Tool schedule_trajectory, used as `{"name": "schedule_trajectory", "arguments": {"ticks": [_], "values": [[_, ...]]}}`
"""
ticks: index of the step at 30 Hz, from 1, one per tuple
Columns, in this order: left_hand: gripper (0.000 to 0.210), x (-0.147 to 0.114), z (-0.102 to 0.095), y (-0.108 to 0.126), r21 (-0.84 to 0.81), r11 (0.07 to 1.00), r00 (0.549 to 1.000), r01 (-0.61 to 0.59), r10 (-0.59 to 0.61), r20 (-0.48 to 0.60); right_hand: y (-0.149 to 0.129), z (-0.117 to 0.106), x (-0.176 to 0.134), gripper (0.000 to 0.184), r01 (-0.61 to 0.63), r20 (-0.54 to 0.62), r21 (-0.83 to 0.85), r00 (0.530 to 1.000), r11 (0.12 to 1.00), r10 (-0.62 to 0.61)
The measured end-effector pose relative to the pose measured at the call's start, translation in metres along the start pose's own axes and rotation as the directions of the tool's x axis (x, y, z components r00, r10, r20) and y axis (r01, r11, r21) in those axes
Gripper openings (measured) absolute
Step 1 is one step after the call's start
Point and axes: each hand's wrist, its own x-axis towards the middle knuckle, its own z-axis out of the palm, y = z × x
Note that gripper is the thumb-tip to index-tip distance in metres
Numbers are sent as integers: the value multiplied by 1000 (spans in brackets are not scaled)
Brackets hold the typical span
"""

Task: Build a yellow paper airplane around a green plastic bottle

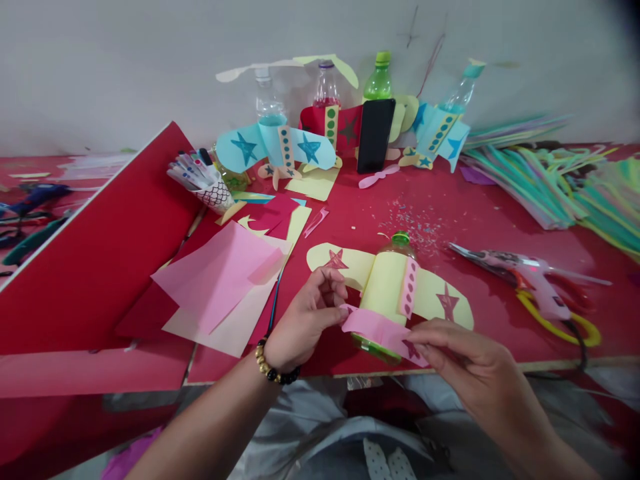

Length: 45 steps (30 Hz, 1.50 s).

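Strip first: pink strip (377, 326) lies crosswise over the base end of the wrapped bottle (384, 283), directly ahead of the body and between both hands. Long axis runs left-right on a slant: left end farther out, right end closer to the table edge. Bottle's long axis is roughly square to that: green cap (401, 237) points away, base (369, 345) faces the person.

Left hand (310, 317): thumb and index pinch the strip's left end, other fingers curled. Right hand (473, 360): thumb and index pinch the right end. Both fingertip sets sit just beside the bottle, one per side; neither is clearly nearer. Can't tell if the strip's middle presses on the bottle or hangs just over it.

Counts:
- Bottle in work: 1, lying down. Yellow wings (430, 293): 2, one star each. Dotted strip (409, 287) along the body: 1.
- Bottles (379, 83) upright along the wall: 4.
- Phone (375, 137) among them: 1.
- Pink propeller-shaped cutout (379, 177): 1.
- Pen cup (213, 190): 1; pens overlap, no count.
- Pink glue gun (537, 280), right side: 1, overlapping yellow-and-red-handled tools (550, 328); can't separate those.
- Paper sheets (220, 270), left: stacked, can't count.
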Motion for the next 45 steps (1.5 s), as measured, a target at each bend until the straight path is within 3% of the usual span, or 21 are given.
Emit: {"name": "schedule_trajectory", "arguments": {"ticks": [45], "values": [[32, 0, 4, -3, 119, 993, 1000, -18, 15, 20, 3, -1, 1, 19, 27, 7, -10, 1000, 1000, -27]]}}
